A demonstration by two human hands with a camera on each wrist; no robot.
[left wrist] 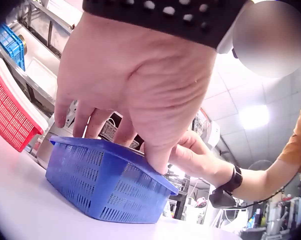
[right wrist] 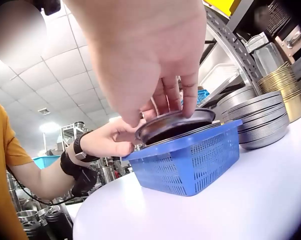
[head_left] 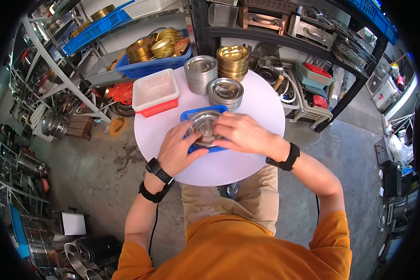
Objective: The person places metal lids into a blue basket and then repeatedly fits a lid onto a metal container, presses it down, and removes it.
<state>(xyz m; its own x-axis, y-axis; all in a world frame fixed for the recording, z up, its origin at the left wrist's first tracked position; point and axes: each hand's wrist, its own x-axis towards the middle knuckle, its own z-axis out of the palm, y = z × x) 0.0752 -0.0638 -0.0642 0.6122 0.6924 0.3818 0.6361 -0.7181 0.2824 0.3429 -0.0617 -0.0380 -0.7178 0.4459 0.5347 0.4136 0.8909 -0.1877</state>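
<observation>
A blue plastic basket [head_left: 184,114] holds round silver metal dishes. The top dish [head_left: 204,122] is tilted above the others, as the right wrist view shows. My right hand [head_left: 240,133] grips that dish [right wrist: 165,122] at its rim, thumb on one side and fingers on the other. Over the basket's left side, my left hand [head_left: 175,148] has its fingers spread and touches the near left of the dishes. In the left wrist view, the left thumb lies at the rim of the basket [left wrist: 110,175] and the other fingertips are hidden behind it.
Behind the basket stand two stacks of silver dishes [head_left: 226,93] [right wrist: 263,117] and a stack of gold ones [head_left: 232,63]. A white basket nested in a red one [head_left: 156,112] sits at the table's back left. Metal shelves [head_left: 284,44] rise behind the round table [head_left: 210,170].
</observation>
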